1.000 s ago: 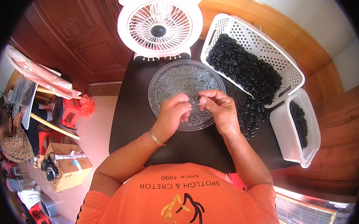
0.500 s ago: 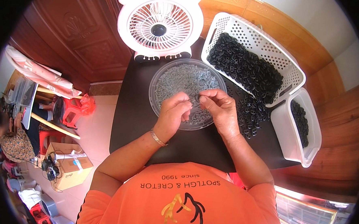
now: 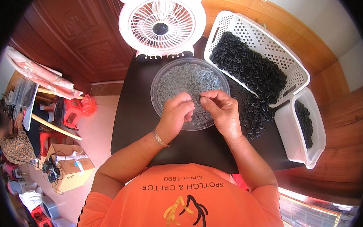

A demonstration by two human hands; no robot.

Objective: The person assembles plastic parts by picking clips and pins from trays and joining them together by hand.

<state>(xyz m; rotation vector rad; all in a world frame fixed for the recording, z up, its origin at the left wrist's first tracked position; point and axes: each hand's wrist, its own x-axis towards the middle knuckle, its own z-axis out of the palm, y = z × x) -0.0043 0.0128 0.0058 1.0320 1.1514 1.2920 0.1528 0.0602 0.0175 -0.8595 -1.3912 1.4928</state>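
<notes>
Over a round clear plastic tray of small grey pieces, the left hand and right hand meet fingertip to fingertip, pinching a small dark ring between them. A loose heap of black rings lies just beside the right hand. Behind stands a white desk fan; to the right, a white perforated basket and a white tub hold more rings.

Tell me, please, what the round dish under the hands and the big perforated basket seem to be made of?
Round dish: probably clear plastic, possibly glass; the dark table shows through its rim, finish glossy.
Perforated basket: most likely moulded white plastic, with even rows of small holes in its walls and a smooth, slightly shiny rim.
</notes>
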